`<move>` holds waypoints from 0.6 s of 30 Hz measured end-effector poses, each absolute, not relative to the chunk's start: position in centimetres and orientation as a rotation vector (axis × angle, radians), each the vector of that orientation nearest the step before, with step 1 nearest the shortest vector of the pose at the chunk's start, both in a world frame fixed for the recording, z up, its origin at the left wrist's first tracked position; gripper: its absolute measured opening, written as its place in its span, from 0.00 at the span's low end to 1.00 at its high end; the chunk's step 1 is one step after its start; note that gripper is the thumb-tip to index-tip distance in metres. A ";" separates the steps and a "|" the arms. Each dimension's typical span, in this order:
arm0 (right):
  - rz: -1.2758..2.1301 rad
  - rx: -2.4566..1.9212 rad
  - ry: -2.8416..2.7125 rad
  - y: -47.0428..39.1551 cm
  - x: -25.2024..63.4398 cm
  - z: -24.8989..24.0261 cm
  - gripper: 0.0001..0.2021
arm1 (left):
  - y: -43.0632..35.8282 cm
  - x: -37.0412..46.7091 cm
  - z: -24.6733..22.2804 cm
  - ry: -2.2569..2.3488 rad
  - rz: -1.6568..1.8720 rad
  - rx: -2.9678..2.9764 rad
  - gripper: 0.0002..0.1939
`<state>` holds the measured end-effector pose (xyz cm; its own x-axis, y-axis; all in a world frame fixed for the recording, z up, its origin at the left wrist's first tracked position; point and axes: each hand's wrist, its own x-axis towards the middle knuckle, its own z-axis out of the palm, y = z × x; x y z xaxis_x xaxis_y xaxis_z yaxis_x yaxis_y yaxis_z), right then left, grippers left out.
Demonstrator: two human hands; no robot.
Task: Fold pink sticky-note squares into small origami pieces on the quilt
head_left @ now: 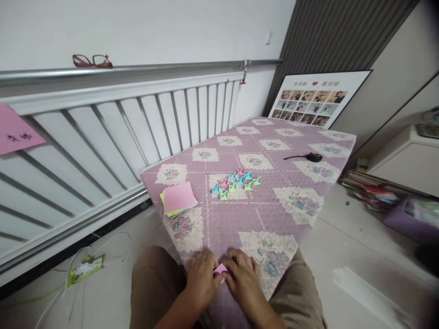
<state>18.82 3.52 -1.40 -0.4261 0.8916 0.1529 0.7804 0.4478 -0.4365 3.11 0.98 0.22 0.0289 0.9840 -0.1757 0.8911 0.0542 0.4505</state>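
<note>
A small folded piece of pink paper (220, 268) lies between my hands at the near end of the table. My left hand (203, 276) grips its left side, thumb and fingers closed on it. From the right, my right hand (244, 276) pinches the same paper with thumb and forefinger. Farther up the cloth stand several small folded paper shapes (240, 180) in blue, pink and green, grouped in slanting rows. Left of them rests a stack of square paper sheets (179, 198), pink on top with yellow and green edges showing underneath.
A patterned purple tablecloth (236, 224) covers the table. A black spoon-like object (313, 157) lies at its right. Along the left runs a white radiator (164, 116), with glasses (92, 61) on the pipe above. A power strip (85, 269) with cables is on the floor. A photo board (310, 98) leans behind.
</note>
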 end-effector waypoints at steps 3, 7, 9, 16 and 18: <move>0.507 -1.402 -2.363 3.6 18.5 -0.7 0.06 | 0.9 3.1 0.3 1.895 0.284 1.870 0.08; 0.625 -1.319 -2.357 3.7 18.3 -0.4 0.04 | 0.9 2.7 0.3 1.793 0.292 1.932 0.03; 0.665 -1.247 -2.350 3.7 18.4 -0.3 0.05 | 0.9 2.5 0.5 1.750 0.310 1.976 0.04; 0.490 -1.004 -2.374 4.8 19.0 0.8 0.06 | 1.3 2.4 0.7 1.786 0.407 2.302 0.06; 0.338 -0.990 -2.411 5.2 19.0 0.5 0.07 | 1.8 2.5 0.1 1.797 0.414 2.421 0.07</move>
